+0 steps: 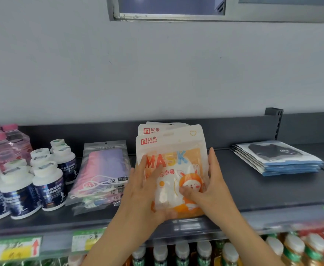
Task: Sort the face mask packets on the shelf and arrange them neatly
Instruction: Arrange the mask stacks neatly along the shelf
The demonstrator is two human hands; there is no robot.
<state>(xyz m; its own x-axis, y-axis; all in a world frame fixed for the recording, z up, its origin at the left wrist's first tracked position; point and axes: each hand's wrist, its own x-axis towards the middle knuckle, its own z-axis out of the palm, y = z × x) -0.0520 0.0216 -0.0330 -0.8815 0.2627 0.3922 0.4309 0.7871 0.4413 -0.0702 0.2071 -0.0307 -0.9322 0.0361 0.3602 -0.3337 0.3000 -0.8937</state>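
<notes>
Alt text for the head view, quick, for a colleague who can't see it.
Two hands steady a stack of orange-and-white MASK packets on a dark shelf: the left hand presses flat on the front, the right hand pinches the right edge. Pink-purple mask packets and white-capped bottles sit left, blue-edged packets right.

Both bare forearms reach up and forward, converging. The left grip [140, 189] has its fingers spread straight, flat against the front of the mask packets [172, 146]. The right grip [213, 181] clasps their right edge, thumb laid across the front.
</notes>
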